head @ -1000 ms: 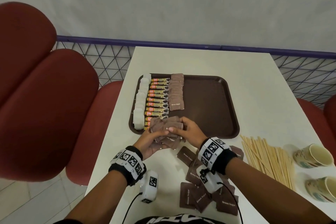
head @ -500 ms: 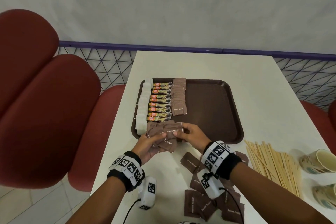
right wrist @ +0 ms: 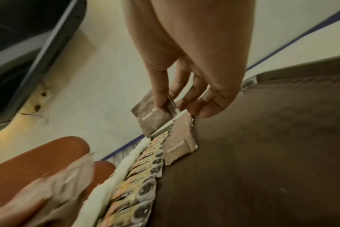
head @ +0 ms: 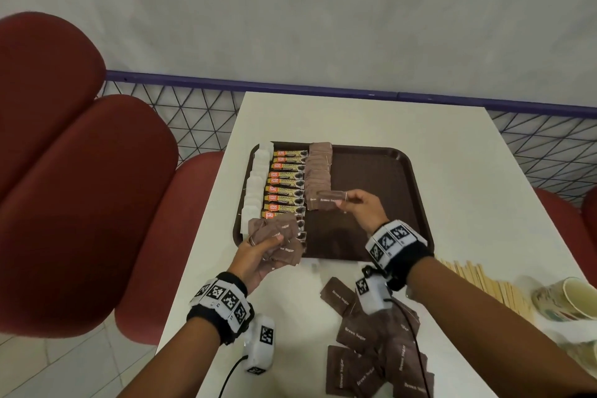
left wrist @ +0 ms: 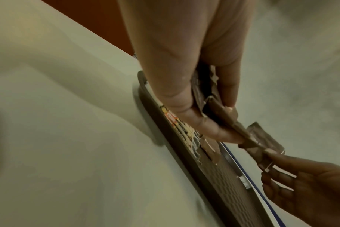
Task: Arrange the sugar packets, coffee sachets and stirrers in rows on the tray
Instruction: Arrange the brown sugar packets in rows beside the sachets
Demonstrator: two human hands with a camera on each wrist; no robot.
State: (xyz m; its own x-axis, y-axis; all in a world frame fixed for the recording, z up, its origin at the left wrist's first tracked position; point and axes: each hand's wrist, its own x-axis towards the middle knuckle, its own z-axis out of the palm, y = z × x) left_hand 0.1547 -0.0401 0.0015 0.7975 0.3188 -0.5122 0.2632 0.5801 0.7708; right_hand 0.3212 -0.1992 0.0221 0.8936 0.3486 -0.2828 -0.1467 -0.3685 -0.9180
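Head view: right hand (head: pixel 361 208) fingers pinch one flat brown paper packet (head: pixel 328 198); left hand (head: pixel 258 252) clutches a crumpled bunch (head: pixel 277 237).

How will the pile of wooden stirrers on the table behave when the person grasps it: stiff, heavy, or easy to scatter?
The wooden stirrers look thin and flat, so each is probably light and fairly stiff. They lie loose and fanned on the table, not bound, so a handful would likely slip apart. Being flat, they should slide rather than roll.

From my remote feed, soft even light fills the head view, edges bowed by the wide lens; both wrist views run dim, yellowish and motion-blurred.
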